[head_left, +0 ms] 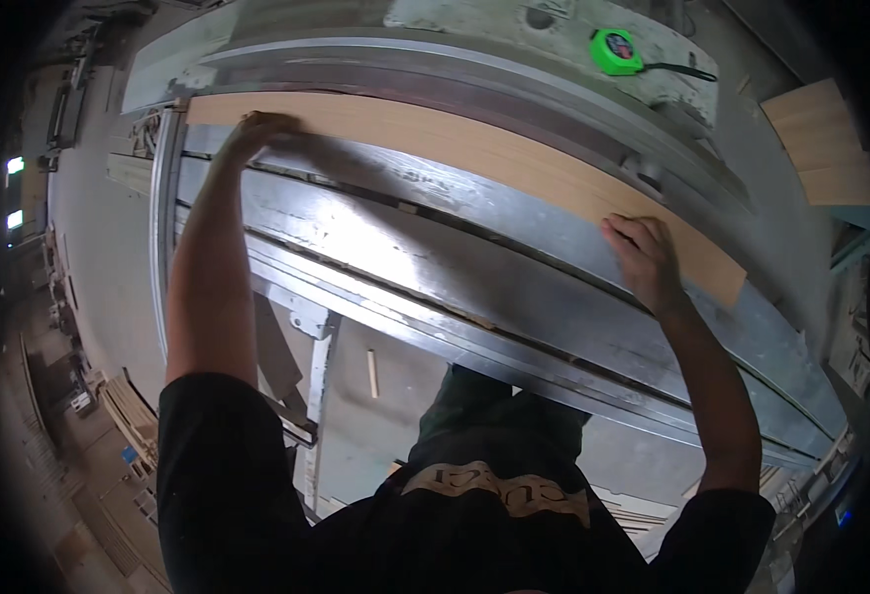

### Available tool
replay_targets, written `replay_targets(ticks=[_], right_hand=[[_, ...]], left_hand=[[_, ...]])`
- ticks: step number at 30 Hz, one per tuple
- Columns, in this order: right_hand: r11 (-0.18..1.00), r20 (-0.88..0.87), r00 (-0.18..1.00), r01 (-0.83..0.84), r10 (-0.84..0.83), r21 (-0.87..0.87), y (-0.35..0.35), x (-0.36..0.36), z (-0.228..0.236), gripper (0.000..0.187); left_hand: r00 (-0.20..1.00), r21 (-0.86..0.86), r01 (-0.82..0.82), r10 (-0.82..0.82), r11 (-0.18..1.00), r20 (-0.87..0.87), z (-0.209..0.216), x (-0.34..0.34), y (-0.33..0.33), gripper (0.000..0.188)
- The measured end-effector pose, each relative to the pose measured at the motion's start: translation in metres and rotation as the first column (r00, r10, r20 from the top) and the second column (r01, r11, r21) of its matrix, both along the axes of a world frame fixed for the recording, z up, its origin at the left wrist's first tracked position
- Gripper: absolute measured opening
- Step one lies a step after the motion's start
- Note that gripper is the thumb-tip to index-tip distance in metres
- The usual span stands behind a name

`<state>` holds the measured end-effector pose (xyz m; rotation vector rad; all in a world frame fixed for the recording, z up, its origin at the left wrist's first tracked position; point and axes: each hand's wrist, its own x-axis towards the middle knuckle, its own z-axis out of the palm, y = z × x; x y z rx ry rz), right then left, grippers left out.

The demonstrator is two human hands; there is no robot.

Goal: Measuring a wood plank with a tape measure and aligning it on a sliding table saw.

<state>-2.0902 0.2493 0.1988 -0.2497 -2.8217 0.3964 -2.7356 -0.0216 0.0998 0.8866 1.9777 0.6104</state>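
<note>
A long, narrow light-brown wooden board lies across the metal machine table, along a raised rail. Near the board's left end, my left hand rests at its near edge, fingers bent against it and partly dim in shadow. Toward the other end, my right hand has its fingers curled on the board, gripping the near edge. Both of my arms reach forward over the table.
Beyond the board runs a long metal rail. A green tape measure with a black strap sits on the far surface. At the left stands a metal crossbar. Wooden panels are at the far right; a small wood stick lies on the floor.
</note>
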Motion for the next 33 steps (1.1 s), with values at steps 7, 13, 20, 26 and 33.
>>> replay_targets(ticks=[7, 13, 20, 26, 33], right_hand=[[1.0, -0.003, 1.0, 0.0, 0.0, 0.021, 0.005, 0.013, -0.004, 0.037], [1.0, -0.011, 1.0, 0.011, -0.01, 0.02, 0.006, 0.01, -0.009, 0.036], [1.0, -0.049, 0.999, 0.007, -0.007, 0.006, 0.004, 0.002, -0.017, 0.034], [1.0, -0.063, 0.998, 0.001, -0.001, 0.006, 0.006, -0.001, -0.018, 0.037], [1.0, -0.078, 0.997, 0.014, -0.013, 0.016, 0.005, 0.001, -0.018, 0.042]], left_hand=[[0.996, -0.099, -0.071, 0.065, 0.993, -0.067, 0.038, 0.026, 0.019, 0.04], [0.994, -0.026, -0.041, 0.038, 0.999, -0.101, 0.033, 0.022, 0.02, 0.034], [0.996, -0.073, -0.049, 0.044, 0.996, -0.076, 0.03, -0.002, 0.008, 0.041], [0.989, -0.018, -0.035, 0.032, 0.999, -0.145, 0.047, 0.006, 0.013, 0.036], [0.97, -0.115, -0.173, 0.148, 0.978, -0.195, 0.073, 0.039, 0.03, 0.039]])
